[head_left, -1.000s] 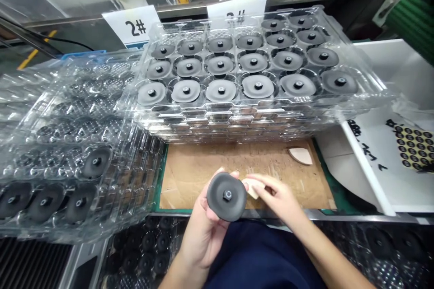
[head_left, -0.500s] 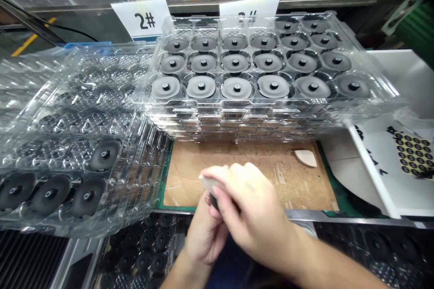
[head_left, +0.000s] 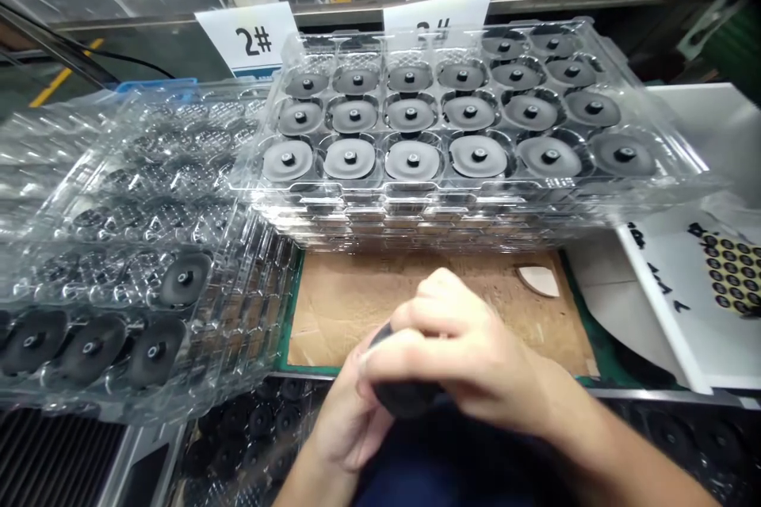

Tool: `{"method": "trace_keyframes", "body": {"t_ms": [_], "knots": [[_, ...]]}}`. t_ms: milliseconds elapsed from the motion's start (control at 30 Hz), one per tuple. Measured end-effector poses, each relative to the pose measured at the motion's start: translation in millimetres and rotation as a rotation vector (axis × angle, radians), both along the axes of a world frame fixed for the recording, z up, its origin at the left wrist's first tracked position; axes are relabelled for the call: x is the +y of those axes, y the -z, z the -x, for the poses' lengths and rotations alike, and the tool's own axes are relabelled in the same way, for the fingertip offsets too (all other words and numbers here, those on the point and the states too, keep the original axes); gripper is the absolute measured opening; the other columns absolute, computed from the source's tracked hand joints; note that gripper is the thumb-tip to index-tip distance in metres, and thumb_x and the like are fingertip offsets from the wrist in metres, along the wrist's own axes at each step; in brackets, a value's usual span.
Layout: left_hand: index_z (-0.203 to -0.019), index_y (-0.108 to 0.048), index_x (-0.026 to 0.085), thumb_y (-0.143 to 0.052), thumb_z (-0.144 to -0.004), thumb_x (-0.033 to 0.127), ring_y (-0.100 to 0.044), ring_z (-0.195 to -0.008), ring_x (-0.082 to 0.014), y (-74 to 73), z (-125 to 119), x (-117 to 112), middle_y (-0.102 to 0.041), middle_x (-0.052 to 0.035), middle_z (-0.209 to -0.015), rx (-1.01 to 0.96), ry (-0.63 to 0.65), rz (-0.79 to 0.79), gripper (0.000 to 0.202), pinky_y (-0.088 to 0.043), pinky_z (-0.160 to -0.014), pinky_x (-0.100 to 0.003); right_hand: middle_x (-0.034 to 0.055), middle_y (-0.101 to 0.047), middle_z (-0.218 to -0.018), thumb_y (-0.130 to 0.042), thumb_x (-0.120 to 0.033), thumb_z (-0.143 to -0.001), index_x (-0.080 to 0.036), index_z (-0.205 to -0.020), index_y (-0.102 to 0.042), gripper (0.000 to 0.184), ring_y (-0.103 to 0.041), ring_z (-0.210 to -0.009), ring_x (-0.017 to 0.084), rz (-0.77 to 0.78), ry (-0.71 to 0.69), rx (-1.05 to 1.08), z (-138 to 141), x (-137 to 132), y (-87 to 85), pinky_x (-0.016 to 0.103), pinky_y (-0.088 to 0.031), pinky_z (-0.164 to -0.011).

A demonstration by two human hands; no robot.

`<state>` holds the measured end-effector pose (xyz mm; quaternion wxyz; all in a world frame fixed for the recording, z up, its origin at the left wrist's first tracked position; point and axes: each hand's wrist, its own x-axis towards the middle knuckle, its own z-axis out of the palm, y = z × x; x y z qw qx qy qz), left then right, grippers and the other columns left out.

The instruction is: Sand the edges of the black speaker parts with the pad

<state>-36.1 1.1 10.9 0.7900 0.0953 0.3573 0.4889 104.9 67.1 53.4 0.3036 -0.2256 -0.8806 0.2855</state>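
Observation:
Both hands meet low in the middle of the head view, around a dark rounded disc-like part [head_left: 407,398]. My left hand [head_left: 348,412] is closed on its left side, with the thumb near the right hand's fingertips. Across the top of the part lies my right hand [head_left: 460,341], its fingers bent and pressed on it, hiding much of it. Similar dark parts [head_left: 414,158], each with a small raised centre, sit in the pockets of a clear plastic tray [head_left: 333,188] beyond the hands.
Under the tray stack lies a brown cardboard sheet [head_left: 345,293] bearing a pale curved scrap [head_left: 540,280]. More clear trays [head_left: 238,293] are stacked at left, partly filled. A white bin [head_left: 659,301] at right holds a sheet of round stickers [head_left: 734,273]. Paper signs [head_left: 250,40] stand behind.
The right hand has turned and shifted over the left hand. More of the dark part now shows below its fingers. The pale edge seen at its fingertips earlier is out of sight.

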Motion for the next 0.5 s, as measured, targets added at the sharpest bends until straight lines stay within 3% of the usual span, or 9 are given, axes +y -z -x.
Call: {"method": "trace_keyframes", "body": {"t_ms": [100,233,300,367,433,500], "knots": [[-0.101,-0.07,0.021,-0.079,-0.066,0.031,-0.068,-0.085,-0.0207,3.9,2.0,-1.8,-0.074,-0.0028,-0.092,-0.081,0.034,-0.069,0.038,-0.052,-0.075,-0.026,0.0021,-0.066,-0.083,-0.044,-0.014,-0.092,-0.022,-0.102,-0.067,0.026,-0.056,-0.074,0.014,0.135,0.248,0.035,-16.5,1.7,16.6,0.03,-0.039,-0.071],[-0.111,-0.066,0.025,-0.079,-0.065,0.029,-0.069,-0.092,-0.0219,11.5,0.4,-2.7,-0.073,-0.0023,-0.106,-0.227,0.088,-0.124,0.048,-0.051,-0.08,-0.027,0.003,-0.069,-0.096,-0.049,-0.028,-0.092,-0.024,-0.106,-0.067,0.023,-0.063,-0.085,0.016,0.487,0.599,0.051,-46.1,-20.4,75.1,0.027,-0.048,-0.071],[-0.111,-0.066,0.023,-0.078,-0.067,0.026,-0.069,-0.093,-0.022,11.8,-4.6,-1.0,-0.073,-0.0034,-0.106,-0.234,0.09,-0.115,0.046,-0.051,-0.081,-0.026,0.0044,-0.072,-0.086,-0.051,-0.032,-0.09,-0.022,-0.098,-0.071,0.024,-0.066,-0.076,0.018,0.558,0.635,-0.009,-58.1,-34.1,109.2,0.028,-0.05,-0.065],[-0.111,-0.066,0.022,-0.076,-0.068,0.023,-0.069,-0.094,-0.0225,10.1,-11.3,1.4,-0.073,-0.0039,-0.106,-0.227,0.101,-0.089,0.043,-0.051,-0.082,-0.027,0.0036,-0.072,-0.074,-0.055,-0.033,-0.087,-0.021,-0.088,-0.074,0.023,-0.066,-0.066,0.018,0.585,0.611,-0.03,-67.2,-43.9,129.8,0.028,-0.051,-0.06],[-0.11,-0.066,0.023,-0.076,-0.069,0.023,-0.069,-0.095,-0.0234,7.7,-18.8,3.3,-0.072,-0.0042,-0.107,-0.216,0.126,-0.061,0.043,-0.05,-0.085,-0.028,0.0039,-0.073,-0.079,-0.054,-0.033,-0.087,-0.021,-0.091,-0.074,0.023,-0.068,-0.071,0.019,0.599,0.635,-0.013,-73.5,-48.0,126.1,0.029,-0.052,-0.062],[-0.11,-0.066,0.024,-0.078,-0.066,0.029,-0.068,-0.096,-0.0245,5.5,-26.9,4.3,-0.072,-0.0045,-0.108,-0.206,0.164,-0.037,0.045,-0.05,-0.088,-0.032,0.005,-0.072,-0.098,-0.05,-0.031,-0.091,-0.022,-0.105,-0.068,0.025,-0.067,-0.086,0.019,0.557,0.717,0.053,-76.3,-47.0,98.4,0.029,-0.052,-0.069]]}}
